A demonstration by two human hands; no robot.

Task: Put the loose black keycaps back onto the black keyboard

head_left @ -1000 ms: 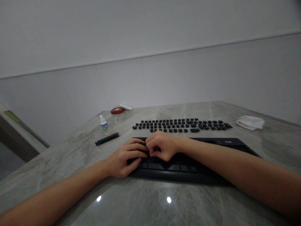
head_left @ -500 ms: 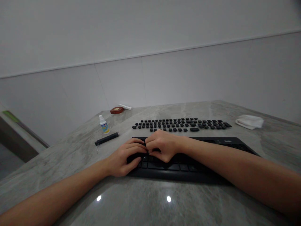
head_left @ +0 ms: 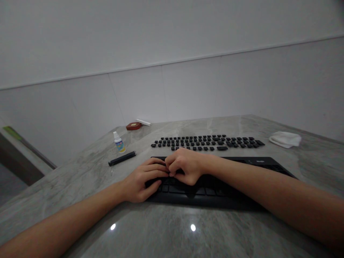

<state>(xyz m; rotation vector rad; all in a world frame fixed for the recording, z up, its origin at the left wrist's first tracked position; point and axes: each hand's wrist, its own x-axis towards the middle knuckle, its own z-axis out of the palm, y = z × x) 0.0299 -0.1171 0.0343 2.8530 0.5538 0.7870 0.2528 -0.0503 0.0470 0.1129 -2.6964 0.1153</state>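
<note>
A black keyboard (head_left: 209,202) lies on the grey marbled table in front of me. Over its left end rests my left hand (head_left: 142,179), fingers stretched out across the keys and thumb apart from them. My right hand (head_left: 186,166) is bent into a pinch at the keyboard's left part, its fingertips meeting the left hand's fingertips. Whatever the pinch holds is hidden. Just beyond the keyboard, loose black keycaps (head_left: 199,143) are laid out in rows on the table.
At the left stand a small white-capped spray bottle (head_left: 119,142) and a dark stick-like tool or brush (head_left: 122,158). A reddish-brown case (head_left: 133,126) and a white strip (head_left: 143,122) lie near the wall. A folded white cloth (head_left: 285,139) is at the right.
My right fingertips have shifted very slightly to the left, over the same spot on the keyboard. My left hand has stayed almost in place.
</note>
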